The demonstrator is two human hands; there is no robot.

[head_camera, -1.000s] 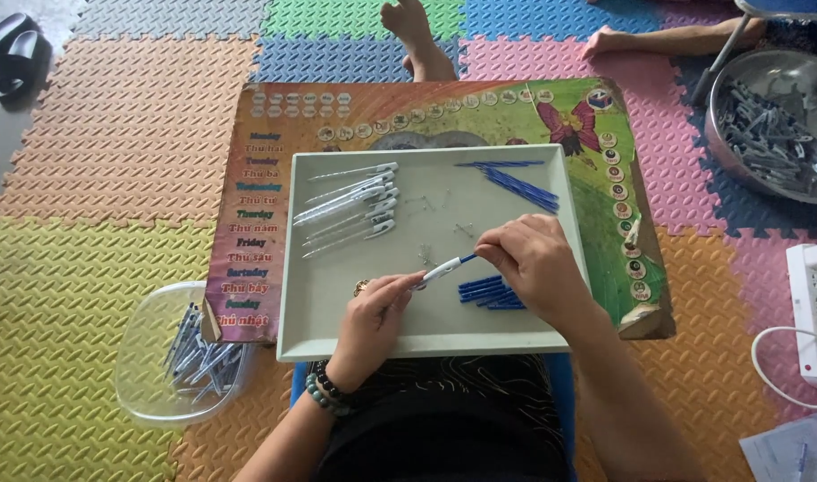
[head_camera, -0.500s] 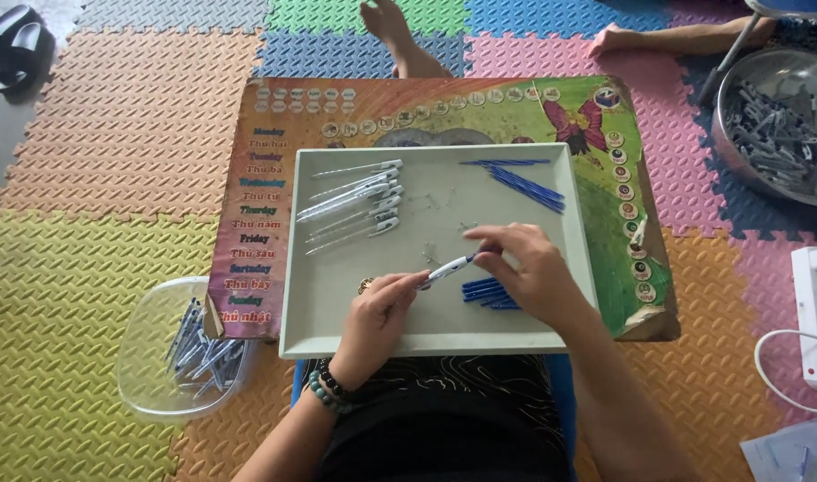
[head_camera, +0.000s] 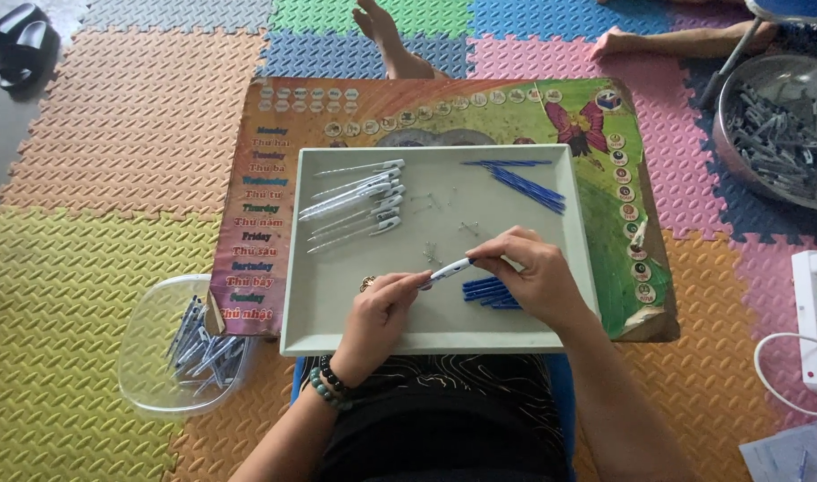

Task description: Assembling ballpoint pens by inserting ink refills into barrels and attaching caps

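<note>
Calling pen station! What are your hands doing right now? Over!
Left hand and right hand both grip one white pen over grey tray. Blue caps beside right hand. Nothing blocking.

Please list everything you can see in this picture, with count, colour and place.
tray: one, pale grey, on the low table
pen: one, white and blue, held between both hands over the tray
pen barrels: a cluster, white, tray's upper left
refills: a bunch, blue, tray's upper right
blue parts: small pile, by the right hand
springs: a few, metal, tray's middle
low table: one, colourful print with a butterfly
plastic tub: one, clear, holding finished pens, left on the floor
metal bowl: one, full of grey parts, upper right
foam mats: many, coloured, floor
power strip: one, white, right edge
left hand: on the pen, bead bracelets at wrist
right hand: on the pen
</note>
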